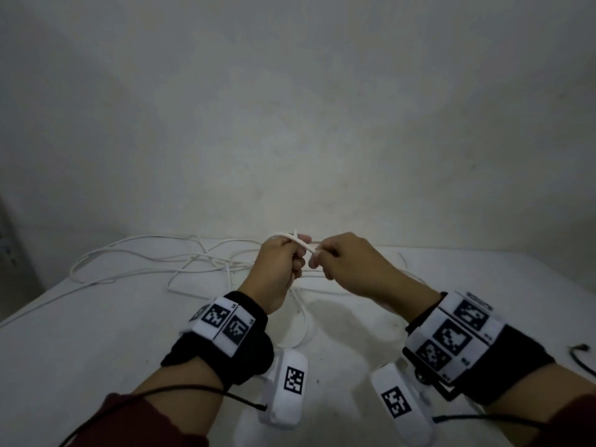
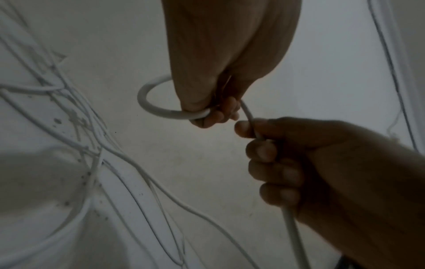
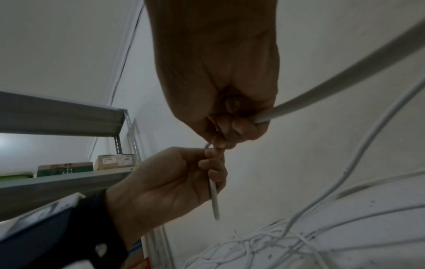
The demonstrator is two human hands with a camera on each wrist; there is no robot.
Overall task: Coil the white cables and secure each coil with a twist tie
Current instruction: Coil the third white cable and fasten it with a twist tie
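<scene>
Both hands are up off the worktop, close together above its far middle. The left hand is curled tight round a white cable, and a small loop of it sticks out the side of the fist. The right hand is also clenched on the same cable, thumb and fingers pinching it right next to the left fingertips, so the two hands nearly touch. From the right wrist view a short free end pokes down out of the left fist.

The rest of the white cables lie in a loose tangled mess over the far left part of the worktop, with a couple of strands running toward the near middle under the hands. Can't pick out a twist tie anywhere. A grey metal shelf with some boxes sits off to the left.
</scene>
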